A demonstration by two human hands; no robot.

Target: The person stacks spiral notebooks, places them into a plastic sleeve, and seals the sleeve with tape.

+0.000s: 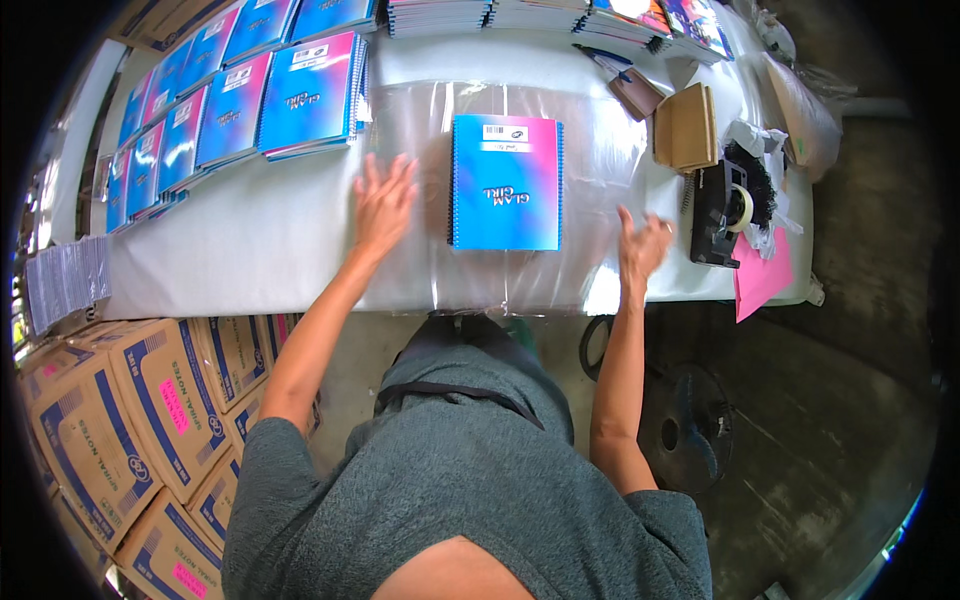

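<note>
A blue and pink spiral notebook [507, 185] lies on a sheet of clear plastic film [420, 270] in the middle of the table. To its left, my left hand [386, 205] hovers at or touches the film's left side, fingers spread and slightly blurred. On the other side my right hand [642, 245] is near the film's right edge, thumb raised and apart from the fingers. Neither hand touches the notebook, and I see nothing in either of them. Whether the fingers rest on the film is hard to tell.
Stacks of similar notebooks [310, 95] fill the table's far left, with more piles [435, 15] along the back. At right are a black tape dispenser [715, 215], a brown cardboard piece [685, 128] and pink paper [763, 270]. Cartons [165, 400] stand lower left; a fan [685, 425] is lower right.
</note>
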